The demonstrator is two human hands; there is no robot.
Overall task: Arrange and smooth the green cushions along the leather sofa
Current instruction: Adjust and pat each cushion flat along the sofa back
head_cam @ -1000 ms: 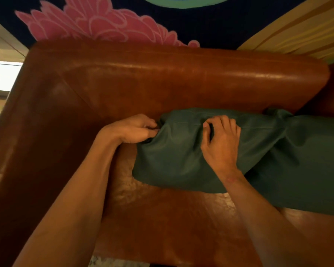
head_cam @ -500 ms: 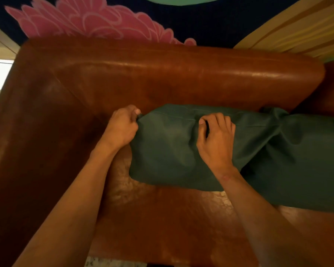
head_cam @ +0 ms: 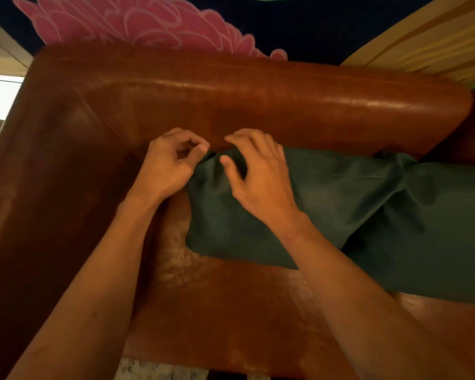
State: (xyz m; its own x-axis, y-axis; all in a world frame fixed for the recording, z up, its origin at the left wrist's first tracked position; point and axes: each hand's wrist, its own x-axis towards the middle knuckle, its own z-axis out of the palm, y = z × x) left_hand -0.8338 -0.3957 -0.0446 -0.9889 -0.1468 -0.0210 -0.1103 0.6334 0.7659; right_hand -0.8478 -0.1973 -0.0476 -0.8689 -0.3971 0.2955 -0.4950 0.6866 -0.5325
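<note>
Behind the brown sofa [head_cam: 258, 100] I see a dark navy wall [head_cam: 313, 31] painted with a big pink flower [head_cam: 137, 23] at far left and yellow-gold bands [head_cam: 422, 42] at far right. White light glares from an opening [head_cam: 0, 97] on the left. At the near edge I can make out a strip of speckled floor [head_cam: 159, 371].

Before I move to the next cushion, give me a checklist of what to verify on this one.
1. Top of end cushion against backrest: ok.
2. Tucked to the armrest: not ok, bare seat shows between.
3. Your right hand on its corner: ok, fingers spread.
4. Your left hand pinching the corner: cannot tell.
5. Fabric smooth: not ok, creased by the hands, bunched where it meets the second cushion.
</note>
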